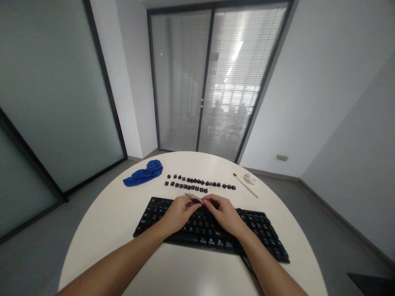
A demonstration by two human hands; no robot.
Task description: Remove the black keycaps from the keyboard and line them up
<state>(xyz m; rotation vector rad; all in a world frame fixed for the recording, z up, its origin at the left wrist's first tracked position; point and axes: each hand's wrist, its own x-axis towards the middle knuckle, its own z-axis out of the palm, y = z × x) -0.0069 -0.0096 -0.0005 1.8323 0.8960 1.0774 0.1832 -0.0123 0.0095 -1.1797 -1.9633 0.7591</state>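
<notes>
A black keyboard [265, 230] lies slightly slanted in front of me, with both my hands over its upper middle. My left hand [178, 213] is closed, thumb and fingers pinching a small, thin dark-and-light piece [195, 200] whose kind is too small to make out. My right hand [224, 213] is closed too, its fingertips meeting the left ones at the end of that piece. Whether the right fingers hold something of their own is hidden. Just beyond the hands, loose black keycaps [193, 187] stand in two uneven rows. The hands cover part of the keys.
A crumpled blue cloth [144, 173] lies at the back left of the round white table [101, 230]. At the back right are a thin brush [247, 186] with a dark tip and some small white items [249, 178]. A cable [248, 265] runs toward me from the keyboard.
</notes>
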